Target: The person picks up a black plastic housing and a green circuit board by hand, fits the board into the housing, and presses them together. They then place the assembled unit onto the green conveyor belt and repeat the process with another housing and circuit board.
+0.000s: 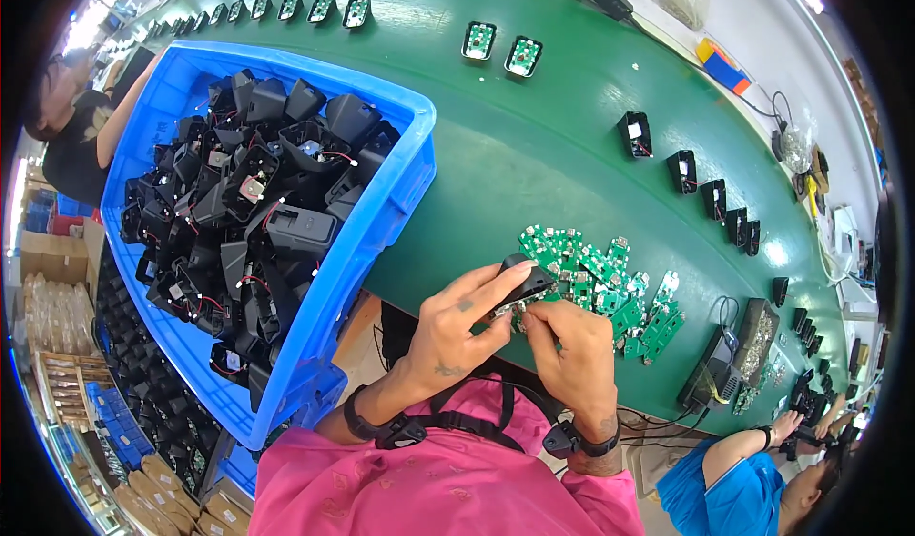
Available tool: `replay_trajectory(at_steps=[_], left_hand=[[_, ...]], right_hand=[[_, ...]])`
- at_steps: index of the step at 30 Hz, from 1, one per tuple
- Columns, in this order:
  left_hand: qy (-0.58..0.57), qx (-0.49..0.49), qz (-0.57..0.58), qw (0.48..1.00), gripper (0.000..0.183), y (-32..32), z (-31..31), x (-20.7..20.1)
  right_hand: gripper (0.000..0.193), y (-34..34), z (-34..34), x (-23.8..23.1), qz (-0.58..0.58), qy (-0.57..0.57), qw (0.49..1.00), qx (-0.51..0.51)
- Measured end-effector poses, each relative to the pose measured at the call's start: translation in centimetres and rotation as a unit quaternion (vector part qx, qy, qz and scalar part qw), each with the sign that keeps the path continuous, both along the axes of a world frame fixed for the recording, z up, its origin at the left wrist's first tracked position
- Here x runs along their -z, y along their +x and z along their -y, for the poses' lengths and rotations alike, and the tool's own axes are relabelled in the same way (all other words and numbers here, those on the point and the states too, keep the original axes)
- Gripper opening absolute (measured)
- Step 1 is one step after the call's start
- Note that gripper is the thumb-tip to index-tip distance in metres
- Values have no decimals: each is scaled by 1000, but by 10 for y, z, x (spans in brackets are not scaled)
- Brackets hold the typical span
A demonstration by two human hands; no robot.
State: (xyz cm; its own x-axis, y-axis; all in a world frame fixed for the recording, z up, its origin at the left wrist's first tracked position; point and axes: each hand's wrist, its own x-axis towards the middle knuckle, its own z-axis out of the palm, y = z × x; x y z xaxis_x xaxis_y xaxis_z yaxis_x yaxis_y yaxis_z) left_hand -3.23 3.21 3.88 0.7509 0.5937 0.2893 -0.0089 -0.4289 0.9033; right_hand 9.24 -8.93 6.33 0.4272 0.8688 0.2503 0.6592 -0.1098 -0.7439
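Note:
My left hand (460,319) grips a black plastic housing (525,280) at the near edge of the green belt (534,145). Close against it, my right hand (572,350) pinches a small green circuit board (520,320) at the housing's underside; most of the board is hidden by my fingers. Just right of my hands lies a heap of several green circuit boards (610,283). A blue crate (381,222) full of black housings with red and black wires (253,202) stands to my left.
More black housings (710,193) and assembled units (500,48) lie spaced along the belt. A black tray of small parts (753,341) sits at the right. One person in blue (753,479) works at lower right, another in black (81,121) at upper left. Stacked trays (143,393) are below the crate.

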Motion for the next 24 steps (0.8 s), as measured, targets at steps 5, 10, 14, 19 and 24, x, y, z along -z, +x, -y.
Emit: replay_trajectory(at_steps=[5,10,14,19,24], left_hand=[[64,-10,-2,998,53,2,0,0],[112,21,-1,993,55,3,-3,-2],[130,28,-21,991,56,3,0,-2],[25,-22,-37,999,53,9,12,10],[-24,-17,-49,998,59,5,23,15]], right_hand=[[6,9,2,0,21,-38,998,-34],[5,10,4,-2,-7,-61,998,-28],[6,8,3,-1,-41,-76,996,-8],[6,-1,-2,1,-17,-41,999,22],[4,-8,-3,-8,-29,-48,998,37]])
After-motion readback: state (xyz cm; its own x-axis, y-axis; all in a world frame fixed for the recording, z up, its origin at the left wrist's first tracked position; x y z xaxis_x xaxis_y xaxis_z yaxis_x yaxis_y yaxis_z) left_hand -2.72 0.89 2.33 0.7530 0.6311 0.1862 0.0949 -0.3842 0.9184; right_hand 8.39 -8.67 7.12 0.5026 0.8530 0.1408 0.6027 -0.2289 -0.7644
